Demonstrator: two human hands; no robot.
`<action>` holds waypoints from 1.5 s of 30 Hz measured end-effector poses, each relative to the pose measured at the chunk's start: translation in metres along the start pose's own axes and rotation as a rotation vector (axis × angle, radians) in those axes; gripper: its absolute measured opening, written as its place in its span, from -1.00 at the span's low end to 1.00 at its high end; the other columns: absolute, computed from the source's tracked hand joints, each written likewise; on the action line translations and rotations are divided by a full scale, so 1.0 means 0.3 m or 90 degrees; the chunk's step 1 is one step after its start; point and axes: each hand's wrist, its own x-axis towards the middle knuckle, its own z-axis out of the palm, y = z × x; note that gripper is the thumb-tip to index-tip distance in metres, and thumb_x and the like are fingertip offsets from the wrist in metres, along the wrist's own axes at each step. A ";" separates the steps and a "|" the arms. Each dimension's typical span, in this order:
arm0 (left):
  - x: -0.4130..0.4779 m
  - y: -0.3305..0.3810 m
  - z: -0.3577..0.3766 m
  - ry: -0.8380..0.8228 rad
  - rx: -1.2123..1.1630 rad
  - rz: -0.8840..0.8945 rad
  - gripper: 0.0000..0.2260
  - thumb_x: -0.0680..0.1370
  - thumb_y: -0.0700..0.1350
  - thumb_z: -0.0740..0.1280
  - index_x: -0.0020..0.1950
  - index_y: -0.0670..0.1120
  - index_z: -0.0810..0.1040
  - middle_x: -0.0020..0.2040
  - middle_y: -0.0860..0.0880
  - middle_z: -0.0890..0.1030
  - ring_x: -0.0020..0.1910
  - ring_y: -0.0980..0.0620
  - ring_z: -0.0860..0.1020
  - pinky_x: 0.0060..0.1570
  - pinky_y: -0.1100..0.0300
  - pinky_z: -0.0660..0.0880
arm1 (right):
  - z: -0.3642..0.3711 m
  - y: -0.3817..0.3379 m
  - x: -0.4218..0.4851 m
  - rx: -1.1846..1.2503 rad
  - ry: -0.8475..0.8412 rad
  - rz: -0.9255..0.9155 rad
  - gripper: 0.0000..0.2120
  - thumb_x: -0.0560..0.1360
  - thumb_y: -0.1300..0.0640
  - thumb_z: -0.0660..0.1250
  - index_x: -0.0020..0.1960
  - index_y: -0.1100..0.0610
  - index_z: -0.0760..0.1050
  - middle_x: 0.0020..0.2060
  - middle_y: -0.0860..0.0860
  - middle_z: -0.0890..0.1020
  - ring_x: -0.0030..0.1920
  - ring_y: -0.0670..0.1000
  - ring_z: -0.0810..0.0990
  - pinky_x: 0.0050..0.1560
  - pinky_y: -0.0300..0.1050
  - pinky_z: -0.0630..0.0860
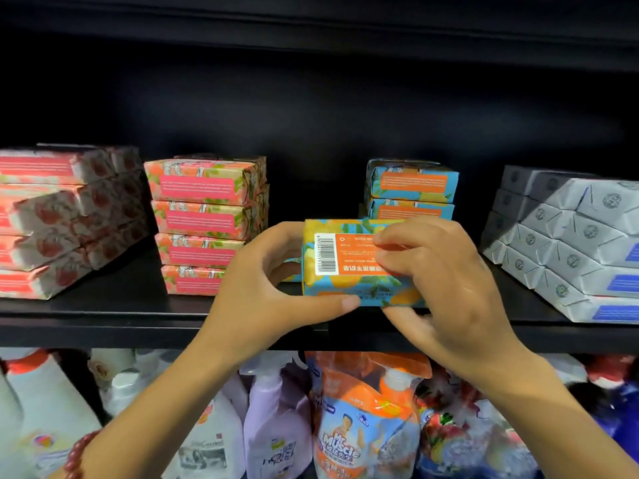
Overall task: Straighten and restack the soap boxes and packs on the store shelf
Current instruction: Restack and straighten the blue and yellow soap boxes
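Both hands grip one blue-and-orange pack (345, 267) at the front of the shelf (103, 319), in the gap between the stacks. The left hand (262, 281) pinches its left end, with the thumb along the lower edge and the fingers curled behind the top. The right hand (439, 281) covers the right end, with its fingers bent over the printed face and the thumb underneath. The pack's barcode side faces the camera and its print is upside down. I cannot tell whether the pack rests on the shelf or is held just above it.

Right behind the pack is the blue stack (411, 188) of the same packs, two of them showing above the hands. A sliver of another blue pack (290, 271) peeks out behind the left fingers.

To the left is a pink stack (207, 223), four high and fairly even. Further left, the red packs (52, 219) lie in a skewed pile with their ends fanned out. At the far right, the grey boxes (567, 243) are stacked in slanting rows.

On the lower shelf are a white bottle (45, 409), a lilac spray bottle (273, 426) and an orange-topped pouch (363, 426). A red bead bracelet (77, 458) sits on the left wrist.
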 end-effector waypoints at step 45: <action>-0.022 -0.077 0.035 0.238 0.313 -0.027 -0.47 0.38 0.07 0.48 0.29 -0.04 0.45 0.11 0.07 0.50 0.08 0.14 0.50 0.02 0.09 0.53 | 0.106 -0.065 -0.167 -0.035 -0.228 0.212 -0.65 0.25 0.06 0.58 -0.01 0.12 0.62 -0.15 -0.05 0.61 -0.12 -0.03 0.59 -0.26 -0.24 0.53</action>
